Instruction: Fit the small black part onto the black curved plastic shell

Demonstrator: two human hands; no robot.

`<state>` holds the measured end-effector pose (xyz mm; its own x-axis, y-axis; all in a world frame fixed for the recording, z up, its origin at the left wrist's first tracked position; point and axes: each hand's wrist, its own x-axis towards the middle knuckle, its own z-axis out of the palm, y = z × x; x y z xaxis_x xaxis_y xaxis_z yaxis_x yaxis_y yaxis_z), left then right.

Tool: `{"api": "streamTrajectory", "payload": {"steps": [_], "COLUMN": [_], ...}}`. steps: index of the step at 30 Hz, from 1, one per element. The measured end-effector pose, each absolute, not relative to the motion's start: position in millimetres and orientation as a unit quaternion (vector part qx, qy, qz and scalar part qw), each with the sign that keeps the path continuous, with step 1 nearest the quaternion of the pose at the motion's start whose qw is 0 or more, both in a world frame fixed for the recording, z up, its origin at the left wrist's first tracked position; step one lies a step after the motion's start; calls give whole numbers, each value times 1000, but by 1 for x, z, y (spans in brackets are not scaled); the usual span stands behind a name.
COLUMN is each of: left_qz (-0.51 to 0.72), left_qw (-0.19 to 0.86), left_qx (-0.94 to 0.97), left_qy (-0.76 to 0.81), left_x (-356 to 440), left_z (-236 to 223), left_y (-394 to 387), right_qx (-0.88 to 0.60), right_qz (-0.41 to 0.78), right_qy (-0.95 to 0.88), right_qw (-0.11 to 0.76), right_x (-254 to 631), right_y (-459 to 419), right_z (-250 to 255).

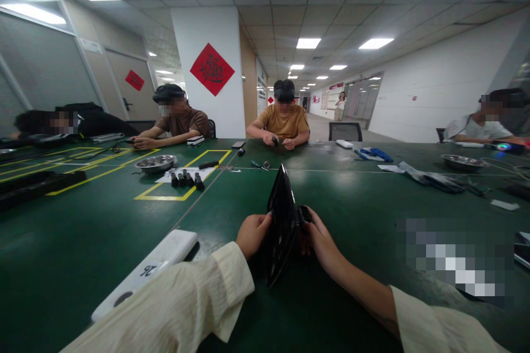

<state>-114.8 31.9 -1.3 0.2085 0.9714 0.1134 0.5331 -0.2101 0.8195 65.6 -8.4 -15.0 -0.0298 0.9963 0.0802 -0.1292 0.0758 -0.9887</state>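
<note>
Black panel (282,226) upright on edge, between both hands above the green table (356,193). Left hand (253,234) pinches its left side; right hand (318,238) holds a dark ridged piece (305,213) at its right, probably steadying both. Can't tell if joined.

Left sleeve (174,300), lower left of frame: cream fabric, loose, creased, finished with a wide cuff (235,273). Right sleeve (439,322), lower right: matching cream, wide opening.
</note>
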Motion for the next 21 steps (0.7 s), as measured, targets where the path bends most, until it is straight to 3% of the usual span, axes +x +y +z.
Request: {"api": "streamTrajectory", "payload": {"steps": [21], "left_qz": [286], "left_qw": [290], "left_qx": [726], "left_qy": [555], "left_x": [-114], "left_z": [3], "left_y": [31], "right_qx": [-443], "right_qz": [516], "right_qy": [-496], "right_qw": [539], "right_x": [65], "right_y": [-9], "right_z": [-13]}}
